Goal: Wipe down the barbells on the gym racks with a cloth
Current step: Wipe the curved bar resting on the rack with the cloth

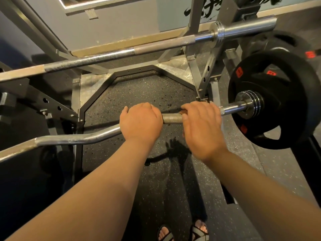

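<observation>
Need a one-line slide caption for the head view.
Left hand and right hand grip the plate-loaded curl bar below a racked straight barbell.

A gym's weight area: a straight barbell (156, 45) is resting across a steel rack (206, 72), a bent curl bar (78, 138) is carrying a black weight plate (278, 84) with red labels, and speckled rubber floor (139, 94) is lying beneath the frame, below a grey wall (121, 23).
</observation>
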Demonstrator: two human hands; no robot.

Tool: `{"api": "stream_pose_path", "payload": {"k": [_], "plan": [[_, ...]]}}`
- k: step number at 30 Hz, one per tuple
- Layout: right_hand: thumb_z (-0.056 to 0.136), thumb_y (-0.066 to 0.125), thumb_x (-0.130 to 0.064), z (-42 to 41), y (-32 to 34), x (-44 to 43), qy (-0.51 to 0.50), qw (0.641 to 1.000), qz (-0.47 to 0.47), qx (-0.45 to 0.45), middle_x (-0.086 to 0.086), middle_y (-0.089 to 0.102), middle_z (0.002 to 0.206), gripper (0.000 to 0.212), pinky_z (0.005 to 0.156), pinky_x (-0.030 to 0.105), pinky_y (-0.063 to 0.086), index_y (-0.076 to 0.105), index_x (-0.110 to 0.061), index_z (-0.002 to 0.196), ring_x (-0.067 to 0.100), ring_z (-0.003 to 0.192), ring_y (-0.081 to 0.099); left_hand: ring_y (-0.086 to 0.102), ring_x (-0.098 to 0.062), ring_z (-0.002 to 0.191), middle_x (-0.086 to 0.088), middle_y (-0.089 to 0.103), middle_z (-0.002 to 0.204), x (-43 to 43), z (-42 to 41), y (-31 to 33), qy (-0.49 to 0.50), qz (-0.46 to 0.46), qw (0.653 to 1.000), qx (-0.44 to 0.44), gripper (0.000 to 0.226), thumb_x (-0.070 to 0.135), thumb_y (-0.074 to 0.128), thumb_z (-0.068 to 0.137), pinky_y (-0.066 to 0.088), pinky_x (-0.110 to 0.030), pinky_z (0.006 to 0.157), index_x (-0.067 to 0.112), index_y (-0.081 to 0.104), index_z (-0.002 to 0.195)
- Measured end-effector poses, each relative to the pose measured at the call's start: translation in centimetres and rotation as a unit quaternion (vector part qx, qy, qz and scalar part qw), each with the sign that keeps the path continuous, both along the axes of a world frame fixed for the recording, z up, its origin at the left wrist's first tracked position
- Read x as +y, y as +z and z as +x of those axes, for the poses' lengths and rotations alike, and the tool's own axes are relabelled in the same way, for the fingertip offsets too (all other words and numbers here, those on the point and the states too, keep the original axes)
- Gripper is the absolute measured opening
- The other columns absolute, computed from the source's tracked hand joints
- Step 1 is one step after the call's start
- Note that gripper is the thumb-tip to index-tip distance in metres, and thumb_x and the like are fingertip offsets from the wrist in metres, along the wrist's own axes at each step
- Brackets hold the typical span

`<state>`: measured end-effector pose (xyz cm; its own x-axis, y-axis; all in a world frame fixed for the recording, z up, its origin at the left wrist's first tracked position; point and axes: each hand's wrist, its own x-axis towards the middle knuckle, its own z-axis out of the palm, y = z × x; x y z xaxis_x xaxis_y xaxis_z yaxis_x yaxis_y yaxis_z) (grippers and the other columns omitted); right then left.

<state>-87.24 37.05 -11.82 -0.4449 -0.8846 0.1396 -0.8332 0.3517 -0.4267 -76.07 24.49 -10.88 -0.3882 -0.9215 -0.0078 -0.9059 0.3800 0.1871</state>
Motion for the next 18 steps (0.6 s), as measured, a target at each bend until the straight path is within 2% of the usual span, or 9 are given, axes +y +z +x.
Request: {"api": "stream_pose_path", "payload": {"k": [2, 3, 4, 7, 11, 13, 16, 18], "plan": [[0.109, 0.038, -0.03, -2.4, 0.2, 1.5, 0.045, 0.999, 0.006, 0.009, -0.005, 0.056, 0.121, 0.025, 0.119, 0.034, 0.019, 0.054, -0.023, 0.126, 0.015, 0.121, 0.045, 0.046, -0.018, 0.065, 0.012, 0.038, 0.062, 0.1, -0.1, 0.1, -0.007, -0.003, 1.0, 0.004, 0.039, 0.031, 0.029, 0.102, 0.037, -0.044, 0.112, 0.026, 0.033, 0.063], [0.11, 0.038, -0.03, -3.6, 0.2, 2.2, 0.032, 0.999, 0.001, 0.007, -0.004, 0.056, 0.121, 0.025, 0.118, 0.033, 0.019, 0.054, -0.022, 0.127, 0.015, 0.121, 0.045, 0.046, -0.018, 0.065, 0.012, 0.037, 0.062, 0.1, -0.2, 0.1, -0.008, -0.005, 1.0, 0.004, 0.039, 0.031, 0.029, 0.102, 0.037, -0.044, 0.112, 0.027, 0.033, 0.063], [0.11, 0.037, -0.03, -4.8, 0.3, 2.7, -0.001, 1.0, -0.008, -0.005, -0.002, 0.056, 0.123, 0.026, 0.121, 0.034, 0.018, 0.055, -0.02, 0.127, 0.016, 0.124, 0.044, 0.046, -0.018, 0.065, 0.012, 0.037, 0.062, 0.0, -0.2, 0.1, -0.009, -0.005, 1.0, 0.003, 0.039, 0.031, 0.029, 0.102, 0.037, -0.044, 0.112, 0.026, 0.034, 0.063], [0.11, 0.031, -0.031, -6.2, 0.2, 3.3, -0.075, 0.996, -0.024, -0.039, 0.002, 0.055, 0.127, 0.031, 0.125, 0.049, 0.021, 0.054, -0.017, 0.126, 0.021, 0.134, 0.042, 0.046, -0.019, 0.066, 0.011, 0.036, 0.061, 0.0, -0.2, 0.0, -0.009, -0.004, 1.0, -0.004, 0.037, 0.031, 0.029, 0.102, 0.036, -0.044, 0.113, 0.025, 0.041, 0.068], [0.109, 0.035, -0.02, -3.4, -1.1, 3.7, -0.116, 0.989, -0.075, -0.05, 0.006, 0.048, 0.144, 0.034, 0.128, 0.05, 0.006, 0.05, -0.01, 0.137, 0.023, 0.152, 0.025, 0.045, -0.019, 0.067, 0.011, 0.036, 0.062, 0.1, -0.1, -0.3, -0.01, -0.005, 1.0, -0.009, 0.035, 0.032, 0.029, 0.102, 0.034, -0.044, 0.115, 0.024, 0.044, 0.072], [0.107, 0.036, -0.02, -3.3, -1.2, 3.9, -0.114, 0.987, -0.097, -0.058, 0.006, 0.05, 0.141, 0.034, 0.127, 0.051, 0.009, 0.052, -0.01, 0.136, 0.024, 0.148, 0.03, 0.044, -0.019, 0.068, 0.011, 0.034, 0.063, 0.0, -0.2, -0.2, -0.012, -0.005, 1.0, -0.005, 0.035, 0.032, 0.028, 0.102, 0.034, -0.044, 0.115, 0.023, 0.046, 0.074], [0.108, 0.033, -0.029, -5.4, -0.2, 2.9, -0.096, 0.992, -0.061, -0.061, -0.001, 0.055, 0.12, 0.029, 0.122, 0.05, 0.024, 0.056, -0.017, 0.121, 0.022, 0.128, 0.045, 0.044, -0.019, 0.068, 0.012, 0.032, 0.062, 0.0, -0.2, -0.1, -0.011, -0.003, 1.0, 0.002, 0.034, 0.032, 0.029, 0.102, 0.035, -0.044, 0.114, 0.023, 0.045, 0.074], [0.107, 0.031, -0.031, -5.8, 0.1, 1.9, -0.115, 0.99, -0.053, -0.056, -0.005, 0.053, 0.113, 0.03, 0.121, 0.046, 0.025, 0.058, -0.019, 0.115, 0.019, 0.121, 0.046, 0.044, -0.019, 0.069, 0.012, 0.032, 0.062, 0.0, -0.2, -0.1, -0.009, -0.008, 1.0, 0.005, 0.034, 0.032, 0.028, 0.101, 0.035, -0.044, 0.113, 0.023, 0.046, 0.073]]}}
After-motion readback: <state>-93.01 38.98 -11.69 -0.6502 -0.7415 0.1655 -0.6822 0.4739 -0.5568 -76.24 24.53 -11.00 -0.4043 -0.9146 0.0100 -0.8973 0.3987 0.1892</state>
